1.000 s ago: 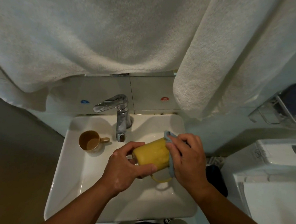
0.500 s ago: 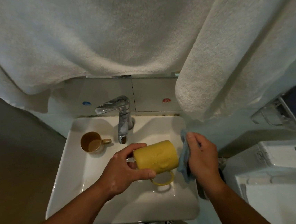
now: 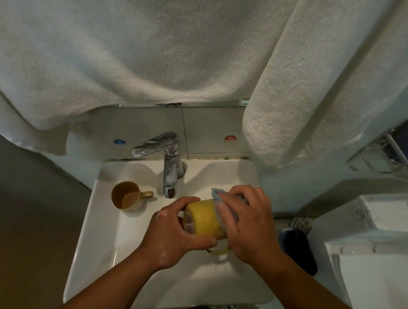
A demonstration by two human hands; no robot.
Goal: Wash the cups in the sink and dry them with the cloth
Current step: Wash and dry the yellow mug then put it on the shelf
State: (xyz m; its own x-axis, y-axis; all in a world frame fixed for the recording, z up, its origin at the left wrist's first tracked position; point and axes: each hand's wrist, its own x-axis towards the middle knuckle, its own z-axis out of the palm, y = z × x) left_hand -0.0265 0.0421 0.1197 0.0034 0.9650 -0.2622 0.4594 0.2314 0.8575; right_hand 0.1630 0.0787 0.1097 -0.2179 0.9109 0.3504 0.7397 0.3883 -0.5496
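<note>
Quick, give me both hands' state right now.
Left hand: grips the yellow cup, held on its side.
Right hand: presses the blue cloth against the cup, fingers curled over it.

Location: small domestic bathroom. Evidence: white ceramic sink with chrome mixer faucet at its rear; white terry towels hanging above faucet; toilet cistern right of sink; tiled wall behind faucet.
</note>
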